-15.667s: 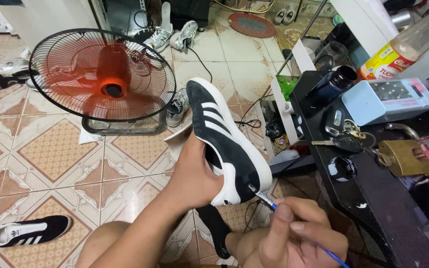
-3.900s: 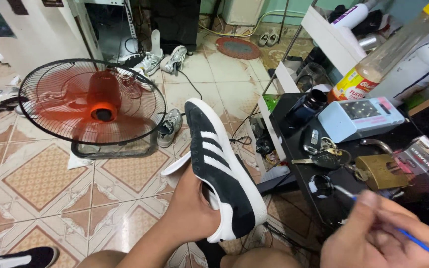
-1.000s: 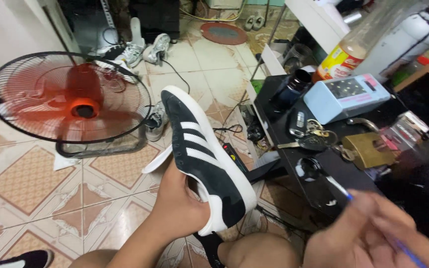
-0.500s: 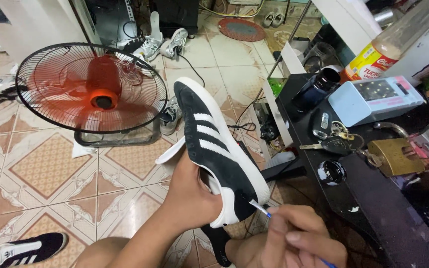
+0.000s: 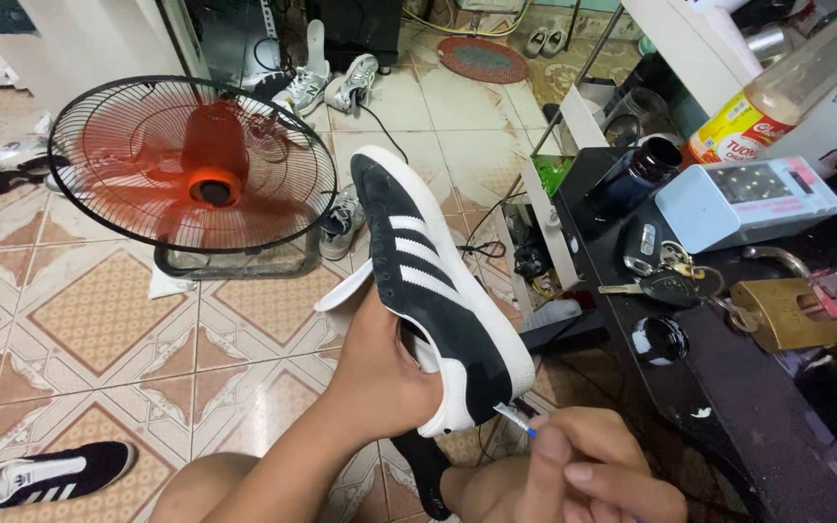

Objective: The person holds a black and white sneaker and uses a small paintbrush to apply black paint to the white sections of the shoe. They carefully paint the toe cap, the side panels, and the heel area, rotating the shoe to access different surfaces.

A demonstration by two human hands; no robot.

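My left hand (image 5: 385,363) is pushed inside a black suede sneaker (image 5: 433,291) with three white stripes and a white sole, holding it up toe away from me. My right hand (image 5: 593,475) pinches a thin blue-handled paintbrush (image 5: 515,419), its white tip touching the sneaker's black heel just above the sole. The brush handle is mostly hidden by my fingers.
A black side table (image 5: 728,358) on my right carries a small round pot of black paint (image 5: 659,341), keys, a brass padlock (image 5: 782,312), a white box device and a bottle. A red floor fan (image 5: 191,169) stands on the tiled floor. The matching sneaker (image 5: 46,475) lies lower left.
My right hand has come back from the table side to the sneaker's heel, and the brush tip now rests against it. The sneaker stays held up on my left hand.
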